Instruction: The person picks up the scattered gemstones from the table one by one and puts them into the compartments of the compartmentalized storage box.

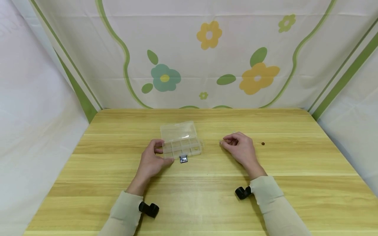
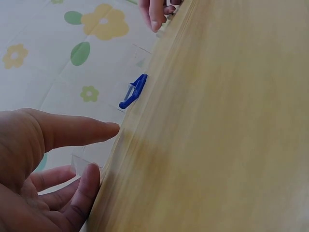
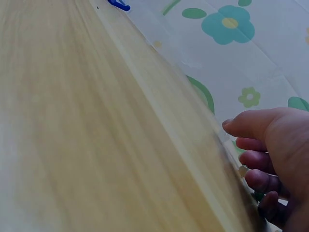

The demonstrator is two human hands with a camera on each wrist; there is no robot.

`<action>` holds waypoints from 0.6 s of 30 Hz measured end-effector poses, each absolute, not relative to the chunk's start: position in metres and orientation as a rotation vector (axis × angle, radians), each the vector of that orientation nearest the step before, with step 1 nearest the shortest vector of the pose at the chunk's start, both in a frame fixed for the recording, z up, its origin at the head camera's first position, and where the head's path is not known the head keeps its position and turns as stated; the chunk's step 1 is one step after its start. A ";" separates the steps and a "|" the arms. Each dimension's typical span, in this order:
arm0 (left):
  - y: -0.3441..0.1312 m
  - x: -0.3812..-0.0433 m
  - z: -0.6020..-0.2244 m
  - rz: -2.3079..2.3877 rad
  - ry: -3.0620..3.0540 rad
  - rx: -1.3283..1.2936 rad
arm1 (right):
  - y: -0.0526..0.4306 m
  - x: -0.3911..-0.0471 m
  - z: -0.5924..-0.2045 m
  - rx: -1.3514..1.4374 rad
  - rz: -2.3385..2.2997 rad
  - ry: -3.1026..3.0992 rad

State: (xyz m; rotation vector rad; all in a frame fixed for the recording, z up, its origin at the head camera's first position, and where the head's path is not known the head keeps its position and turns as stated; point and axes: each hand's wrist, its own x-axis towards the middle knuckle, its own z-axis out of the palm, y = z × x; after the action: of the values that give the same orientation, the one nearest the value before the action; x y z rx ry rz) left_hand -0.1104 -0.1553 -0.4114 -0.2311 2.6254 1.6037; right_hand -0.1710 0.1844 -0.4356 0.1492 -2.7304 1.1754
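A clear plastic compartment box (image 1: 182, 148) lies on the table with its lid (image 1: 178, 131) laid back behind it. My left hand (image 1: 151, 161) holds the box's left end, thumb at the front corner and fingers at the side. The blue latch (image 2: 134, 92) juts from the front edge. One small yellowish piece (image 1: 196, 148) sits in a right-hand compartment. Right of the box, my right hand (image 1: 240, 148) is low over the table, thumb and index finger pinching a tiny pale bead (image 1: 220, 142), its shape unclear. In the right wrist view another bead (image 3: 243, 170) shows by its lower fingers.
A small reddish-brown bead (image 1: 263, 143) lies on the wooden table (image 1: 195, 203) to the right of my right hand. Something tiny and pale (image 1: 233, 133) shows just behind that hand. A flower-print cloth (image 1: 189, 49) hangs along the table's far edge.
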 end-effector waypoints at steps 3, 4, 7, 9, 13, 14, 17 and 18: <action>-0.155 -0.110 -0.412 1.607 2.620 -0.235 | 0.184 -0.171 -0.436 0.151 1.160 -2.747; -0.155 -0.110 -0.412 1.608 2.619 -0.234 | 0.184 -0.171 -0.436 0.153 1.153 -2.752; -0.156 -0.110 -0.412 1.611 2.619 -0.231 | 0.184 -0.171 -0.436 0.160 1.143 -2.763; -0.156 -0.110 -0.413 1.613 2.618 -0.229 | 0.184 -0.170 -0.435 0.158 1.137 -2.770; -0.156 -0.110 -0.413 1.616 2.615 -0.227 | 0.183 -0.170 -0.434 0.150 1.127 -2.789; -0.156 -0.110 -0.413 1.617 2.614 -0.227 | 0.183 -0.170 -0.434 0.149 1.122 -2.792; -0.157 -0.110 -0.413 1.619 2.614 -0.223 | 0.182 -0.170 -0.434 0.146 1.112 -2.802; -0.157 -0.110 -0.413 1.620 2.614 -0.222 | 0.182 -0.170 -0.434 0.147 1.108 -2.806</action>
State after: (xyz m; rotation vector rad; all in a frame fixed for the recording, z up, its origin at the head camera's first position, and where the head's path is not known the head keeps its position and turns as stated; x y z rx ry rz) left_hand -0.1105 -0.1567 -0.4132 -0.2224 2.6136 1.6203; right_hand -0.1704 0.1821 -0.4338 0.1467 -2.8061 1.1084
